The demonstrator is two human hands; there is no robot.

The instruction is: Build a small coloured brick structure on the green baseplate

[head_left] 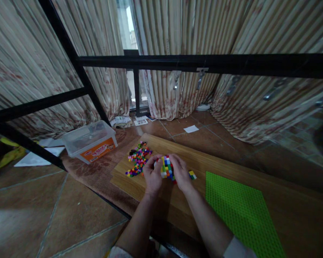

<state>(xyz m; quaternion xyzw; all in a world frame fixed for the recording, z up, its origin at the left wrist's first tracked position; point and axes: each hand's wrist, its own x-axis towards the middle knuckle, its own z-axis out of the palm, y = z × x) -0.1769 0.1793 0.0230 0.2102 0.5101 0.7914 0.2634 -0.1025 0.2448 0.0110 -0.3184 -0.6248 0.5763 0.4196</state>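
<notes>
The left hand (153, 173) pinches one multicoloured brick panel (166, 167) at its three o'clock; the right hand (181, 172) grips that same panel at its nine. From the panel, one heap of loose bricks (137, 163), too many to count, lies toward ten o'clock, one small yellow-and-white cluster (192, 175) near three, one green baseplate (239, 208) at four.

Head-worn view, forward and down
</notes>
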